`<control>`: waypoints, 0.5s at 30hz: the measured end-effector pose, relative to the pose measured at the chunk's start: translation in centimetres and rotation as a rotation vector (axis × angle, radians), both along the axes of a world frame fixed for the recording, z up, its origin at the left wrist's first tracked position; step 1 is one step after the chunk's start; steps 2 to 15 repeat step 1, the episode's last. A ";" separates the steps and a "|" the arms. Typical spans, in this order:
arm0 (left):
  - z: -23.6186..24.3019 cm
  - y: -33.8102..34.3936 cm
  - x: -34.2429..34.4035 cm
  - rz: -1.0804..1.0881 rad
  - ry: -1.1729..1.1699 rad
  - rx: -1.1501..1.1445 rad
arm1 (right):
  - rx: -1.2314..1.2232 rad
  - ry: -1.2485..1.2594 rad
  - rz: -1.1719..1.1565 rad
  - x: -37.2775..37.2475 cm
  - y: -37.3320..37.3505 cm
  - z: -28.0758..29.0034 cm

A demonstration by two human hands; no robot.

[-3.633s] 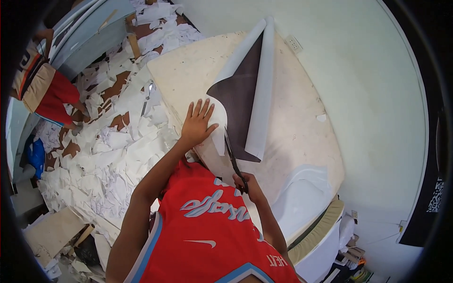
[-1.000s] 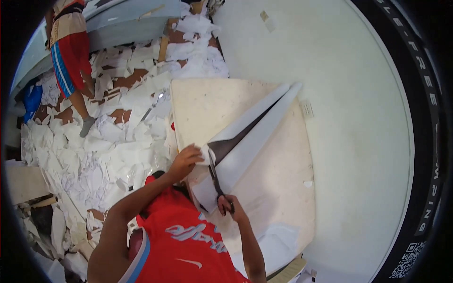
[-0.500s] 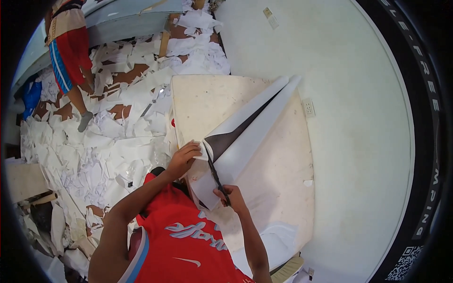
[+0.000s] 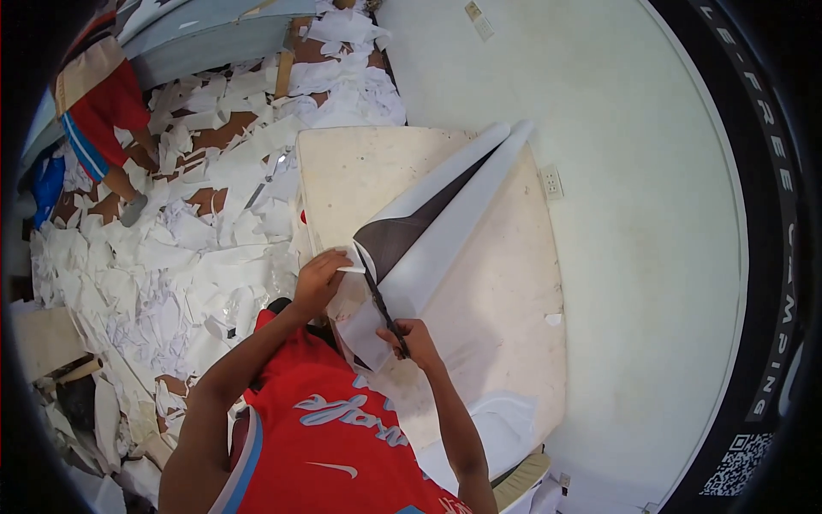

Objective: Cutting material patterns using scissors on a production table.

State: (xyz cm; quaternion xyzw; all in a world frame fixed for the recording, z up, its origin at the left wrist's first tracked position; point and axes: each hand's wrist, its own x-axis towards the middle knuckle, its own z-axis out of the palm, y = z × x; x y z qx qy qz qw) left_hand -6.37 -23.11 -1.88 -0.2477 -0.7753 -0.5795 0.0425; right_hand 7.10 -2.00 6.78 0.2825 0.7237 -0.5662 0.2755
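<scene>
A long sheet (image 4: 462, 201), white outside and dark inside, lies slantwise over the pale table, its two long edges curled inward. My right hand (image 4: 413, 341) is closed round the handles of black scissors (image 4: 378, 298). Their blades point up and left, against the near end of the sheet. At that end, left of the blades, my left hand (image 4: 320, 281) pinches a white edge of the sheet between thumb and fingers. How far the blades are apart is hard to make out.
The cream tabletop (image 4: 505, 317) stands near a white wall with an outlet (image 4: 550, 182). Another white sheet (image 4: 492, 428) lies at its near right. Paper scraps (image 4: 184, 270) cover the floor at left, where another person (image 4: 101, 111) stands beside a light-blue surface (image 4: 210, 53).
The whole view has shifted slightly, moving the scene left and up. The white flap by my left hand now shows as a narrower strip, and more of the dark inside shows beside the blades.
</scene>
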 end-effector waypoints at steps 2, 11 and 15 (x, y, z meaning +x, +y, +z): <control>-0.1 -0.2 0.0 0.010 -0.029 -0.002 | -0.003 0.000 -0.005 0.1 -0.2 -0.1; -0.1 -0.2 0.0 0.010 -0.029 -0.002 | -0.003 0.000 -0.005 0.1 -0.2 -0.1; -0.1 -0.2 0.0 0.010 -0.029 -0.002 | -0.003 0.000 -0.005 0.1 -0.2 -0.1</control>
